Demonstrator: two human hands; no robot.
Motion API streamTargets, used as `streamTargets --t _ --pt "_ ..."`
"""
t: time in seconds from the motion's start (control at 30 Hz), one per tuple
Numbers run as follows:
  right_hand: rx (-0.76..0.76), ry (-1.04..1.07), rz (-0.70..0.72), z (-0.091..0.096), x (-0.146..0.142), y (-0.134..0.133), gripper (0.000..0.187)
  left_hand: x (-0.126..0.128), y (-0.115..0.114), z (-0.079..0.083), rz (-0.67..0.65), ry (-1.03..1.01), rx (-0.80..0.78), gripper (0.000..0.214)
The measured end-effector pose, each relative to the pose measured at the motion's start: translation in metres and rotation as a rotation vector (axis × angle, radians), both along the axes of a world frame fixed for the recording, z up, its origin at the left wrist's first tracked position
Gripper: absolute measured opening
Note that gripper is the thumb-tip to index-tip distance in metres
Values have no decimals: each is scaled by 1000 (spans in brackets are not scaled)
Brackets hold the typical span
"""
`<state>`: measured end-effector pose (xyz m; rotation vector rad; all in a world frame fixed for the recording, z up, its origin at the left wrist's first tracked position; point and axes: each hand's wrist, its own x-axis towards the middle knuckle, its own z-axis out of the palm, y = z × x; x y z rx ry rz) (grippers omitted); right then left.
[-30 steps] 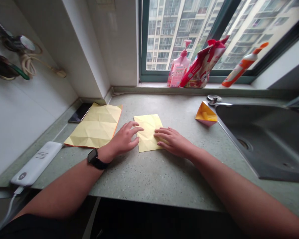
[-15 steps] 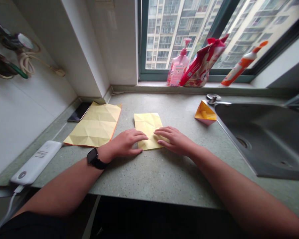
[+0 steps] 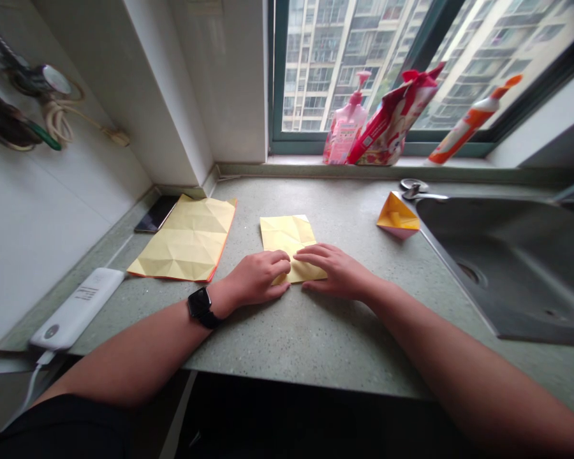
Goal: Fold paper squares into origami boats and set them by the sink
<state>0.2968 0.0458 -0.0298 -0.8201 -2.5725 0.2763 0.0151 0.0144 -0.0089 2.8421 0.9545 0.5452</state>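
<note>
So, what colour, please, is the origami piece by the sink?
Origami piece: orange above, pink below; head view.

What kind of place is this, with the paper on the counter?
It looks like a kitchen in a high-up apartment. There's a metal sink set into the counter, a pink soap pump bottle on the sill, and tall apartment buildings outside the window.

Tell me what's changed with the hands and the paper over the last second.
The left hand slid rightward from the edge of the folded yellow paper onto its lower left corner; nothing was picked up. The right hand stays on the paper's lower right. The creased sheet and orange paper model stayed put.
</note>
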Motion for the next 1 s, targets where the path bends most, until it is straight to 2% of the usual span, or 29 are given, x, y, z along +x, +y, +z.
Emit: streamTargets --t 0.23,0.47,0.53,0.6,0.77,1.0 --pt "18 -8 -13 0 -2 1 53 -1 0 0 29 -26 66 13" --pt "53 -11 -121 0 -2 3 28 -6 2 0 59 -96 45 16" --pt "37 -12 -141 1 -3 3 25 -7 4 -1 54 -73 43 27" --pt "18 -16 -160 2 -4 2 25 -7 5 -1 45 -40 44 31" --pt "-20 -33 -159 5 -4 1 28 -5 4 -2 34 -9 81 10" --pt "20 -45 -101 6 -5 1 45 -6 6 -1 39 -91 89 15"
